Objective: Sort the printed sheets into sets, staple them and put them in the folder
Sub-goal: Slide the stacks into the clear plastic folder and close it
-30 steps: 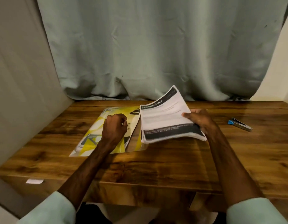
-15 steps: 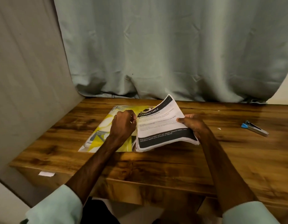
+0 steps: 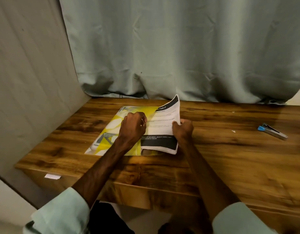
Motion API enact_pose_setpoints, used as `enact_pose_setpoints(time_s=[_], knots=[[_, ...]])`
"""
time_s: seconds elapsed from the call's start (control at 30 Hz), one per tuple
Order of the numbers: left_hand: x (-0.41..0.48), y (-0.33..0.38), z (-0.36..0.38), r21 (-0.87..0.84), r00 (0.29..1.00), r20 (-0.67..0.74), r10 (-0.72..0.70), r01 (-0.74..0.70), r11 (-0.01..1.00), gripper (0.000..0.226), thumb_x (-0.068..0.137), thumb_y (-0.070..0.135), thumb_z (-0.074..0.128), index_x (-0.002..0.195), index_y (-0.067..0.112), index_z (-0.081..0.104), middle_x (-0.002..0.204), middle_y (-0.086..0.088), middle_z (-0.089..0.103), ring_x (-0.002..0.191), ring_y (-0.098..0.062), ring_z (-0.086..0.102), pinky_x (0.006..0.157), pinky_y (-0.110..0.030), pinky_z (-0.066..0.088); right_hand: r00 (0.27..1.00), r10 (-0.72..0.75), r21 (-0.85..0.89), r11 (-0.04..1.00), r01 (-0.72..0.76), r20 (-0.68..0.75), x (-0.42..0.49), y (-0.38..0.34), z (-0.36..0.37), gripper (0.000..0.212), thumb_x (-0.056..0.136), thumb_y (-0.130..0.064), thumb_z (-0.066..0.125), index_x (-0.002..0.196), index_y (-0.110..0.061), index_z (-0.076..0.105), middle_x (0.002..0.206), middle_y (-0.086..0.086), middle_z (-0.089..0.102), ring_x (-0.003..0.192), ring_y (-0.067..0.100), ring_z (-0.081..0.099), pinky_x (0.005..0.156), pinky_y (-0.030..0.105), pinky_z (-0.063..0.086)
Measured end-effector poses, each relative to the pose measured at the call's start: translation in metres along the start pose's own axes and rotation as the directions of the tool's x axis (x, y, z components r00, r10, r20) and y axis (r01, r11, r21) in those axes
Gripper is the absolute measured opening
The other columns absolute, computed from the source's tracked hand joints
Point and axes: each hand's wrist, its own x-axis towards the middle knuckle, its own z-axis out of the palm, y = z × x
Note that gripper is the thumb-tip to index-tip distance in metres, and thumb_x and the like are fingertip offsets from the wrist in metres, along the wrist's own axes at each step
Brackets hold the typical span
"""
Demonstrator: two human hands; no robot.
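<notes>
Sheets (image 3: 160, 130) mid-frame, partly over yellow folder (image 3: 110, 137). Left hand (image 3: 133, 128) curls round their left edge; right hand (image 3: 183, 130) pinches right edge. Best: keep edges square, thumb off one set at a time. Stapler (image 3: 272, 131) waits far right.

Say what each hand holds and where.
The printed sheets: the right hand grips their right edge, the left hand seems to pinch their left edge.

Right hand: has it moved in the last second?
Yes. The right hand has shifted left, away from the stapler and toward the yellow folder.
</notes>
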Motion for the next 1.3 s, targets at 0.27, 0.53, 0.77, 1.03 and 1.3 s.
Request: enact_pose_setpoints(time_s=[0.27, 0.53, 0.77, 1.03, 1.3], knots=[[0.000, 0.003, 0.003, 0.010, 1.000, 0.004, -0.025, 0.025, 1.000, 0.007, 0.086, 0.015, 0.073, 0.089, 0.021, 0.071, 0.083, -0.001, 0.074, 0.074, -0.022, 0.070, 0.067, -0.036, 0.060, 0.989, -0.085, -0.116, 0.988, 0.099, 0.122, -0.028, -0.006, 0.042, 0.035, 0.098, -0.023, 0.064, 0.122, 0.003, 0.064, 0.128, 0.019, 0.066, 0.115, 0.033, 0.064, 0.090, 0.035, 0.051], [0.000, -0.001, 0.006, 0.003, 0.999, -0.010, -0.039, 0.039, 0.999, 0.008, 0.084, 0.016, 0.073, 0.087, 0.023, 0.071, 0.081, 0.000, 0.074, 0.076, -0.023, 0.069, 0.066, -0.040, 0.060, 0.955, 0.032, -0.254, 0.966, 0.047, 0.296, -0.026, -0.004, 0.042, 0.033, 0.102, -0.022, 0.054, 0.126, 0.001, 0.057, 0.133, 0.018, 0.062, 0.116, 0.034, 0.063, 0.078, 0.035, 0.054], [-0.001, -0.003, 0.012, 0.001, 0.999, -0.009, -0.051, 0.051, 0.999, 0.008, 0.082, 0.017, 0.071, 0.085, 0.024, 0.071, 0.081, -0.003, 0.074, 0.073, -0.025, 0.069, 0.064, -0.039, 0.059, 0.977, 0.060, -0.097, 0.994, -0.041, 0.203, -0.020, 0.011, 0.037, 0.026, 0.084, -0.013, 0.080, 0.106, -0.002, 0.071, 0.117, 0.013, 0.072, 0.095, 0.028, 0.074, 0.071, 0.039, 0.064], [0.001, -0.003, 0.013, -0.011, 0.999, -0.005, -0.050, 0.049, 0.999, 0.008, 0.082, 0.016, 0.071, 0.085, 0.024, 0.070, 0.080, -0.003, 0.073, 0.071, -0.024, 0.069, 0.064, -0.039, 0.059, 0.995, 0.058, 0.006, 0.998, -0.059, 0.080, -0.026, 0.018, 0.053, 0.021, 0.080, -0.009, 0.081, 0.094, 0.004, 0.075, 0.103, 0.015, 0.075, 0.091, 0.029, 0.073, 0.076, 0.032, 0.060], [-0.001, -0.004, 0.014, -0.006, 0.999, -0.004, -0.043, 0.043, 0.999, 0.007, 0.084, 0.016, 0.073, 0.086, 0.022, 0.071, 0.081, -0.004, 0.074, 0.072, -0.024, 0.070, 0.065, -0.039, 0.061, 0.981, -0.055, -0.201, 0.975, 0.094, 0.188, -0.026, 0.014, 0.063, 0.019, 0.092, -0.019, 0.073, 0.095, 0.000, 0.072, 0.091, 0.010, 0.076, 0.067, 0.024, 0.075, 0.065, 0.039, 0.064]])
